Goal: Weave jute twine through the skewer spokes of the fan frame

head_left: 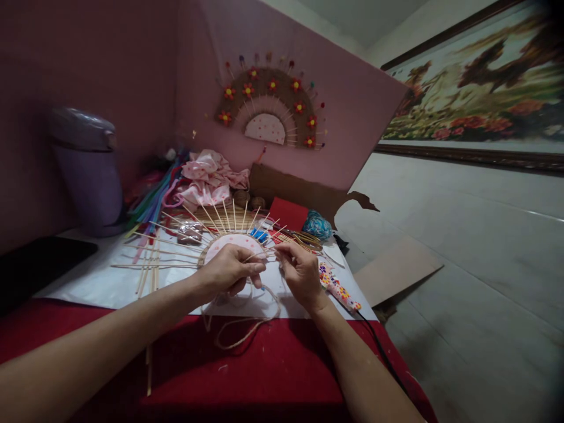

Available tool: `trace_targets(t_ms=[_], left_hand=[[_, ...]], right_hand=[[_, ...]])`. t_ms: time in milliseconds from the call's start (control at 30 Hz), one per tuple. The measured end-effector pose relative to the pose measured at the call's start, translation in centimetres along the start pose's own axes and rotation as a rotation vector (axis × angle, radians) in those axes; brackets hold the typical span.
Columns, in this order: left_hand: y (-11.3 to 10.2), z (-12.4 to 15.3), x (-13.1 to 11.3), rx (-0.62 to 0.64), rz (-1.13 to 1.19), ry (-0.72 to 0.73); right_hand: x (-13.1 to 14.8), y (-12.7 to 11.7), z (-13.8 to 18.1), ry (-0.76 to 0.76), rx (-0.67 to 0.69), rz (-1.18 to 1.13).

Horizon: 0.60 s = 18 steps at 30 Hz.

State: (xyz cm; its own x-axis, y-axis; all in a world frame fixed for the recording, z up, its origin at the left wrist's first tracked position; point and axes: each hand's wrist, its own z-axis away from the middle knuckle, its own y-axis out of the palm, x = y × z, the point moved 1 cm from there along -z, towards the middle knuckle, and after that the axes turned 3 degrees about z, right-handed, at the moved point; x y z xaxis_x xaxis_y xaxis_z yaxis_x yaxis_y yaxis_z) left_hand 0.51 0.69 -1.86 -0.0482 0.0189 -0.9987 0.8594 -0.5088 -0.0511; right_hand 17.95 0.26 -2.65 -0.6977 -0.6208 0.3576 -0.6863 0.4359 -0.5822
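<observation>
At the far left a lilac bin [86,167] stood against the wall, with a bundle of coloured strips [152,200] and some loose sticks [147,264] lying on the white sheet [88,285] beside it. The stick frame [231,241], a pink half-disc with thin sticks fanning from its rim, lay on that sheet in the middle of the table. The left hand [231,270] was closed over its near edge, fingertips pinched on what looked like the twine [247,329], whose slack looped down onto the red cloth [273,370]. Just right of it, the right hand [302,273] pinched a stick of the frame between thumb and forefinger. Judging from this, the threading would go best with the twine kept taut and close to the disc, one stick steadied at a time, and the loose loop kept clear of the other stick tips. Further right lay a patterned tool [339,289] and a blue yarn ball [317,225].
</observation>
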Motion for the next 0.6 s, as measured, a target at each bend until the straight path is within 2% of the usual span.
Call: trace_targets(t_ms=[233, 367, 600], left_hand=[[-0.05, 0.16, -0.37, -0.068, 0.088, 0.18], [0.11, 0.17, -0.42, -0.077, 0.059, 0.127], [0.58, 0.33, -0.82, -0.103, 0.116, 0.069]], right_hand=[[0.21, -0.43, -0.1, -0.088, 0.011, 0.071], [0.39, -0.46, -0.04, -0.138, 0.023, 0.079], [0.35, -0.26, 0.11, -0.047, -0.038, 0.09]])
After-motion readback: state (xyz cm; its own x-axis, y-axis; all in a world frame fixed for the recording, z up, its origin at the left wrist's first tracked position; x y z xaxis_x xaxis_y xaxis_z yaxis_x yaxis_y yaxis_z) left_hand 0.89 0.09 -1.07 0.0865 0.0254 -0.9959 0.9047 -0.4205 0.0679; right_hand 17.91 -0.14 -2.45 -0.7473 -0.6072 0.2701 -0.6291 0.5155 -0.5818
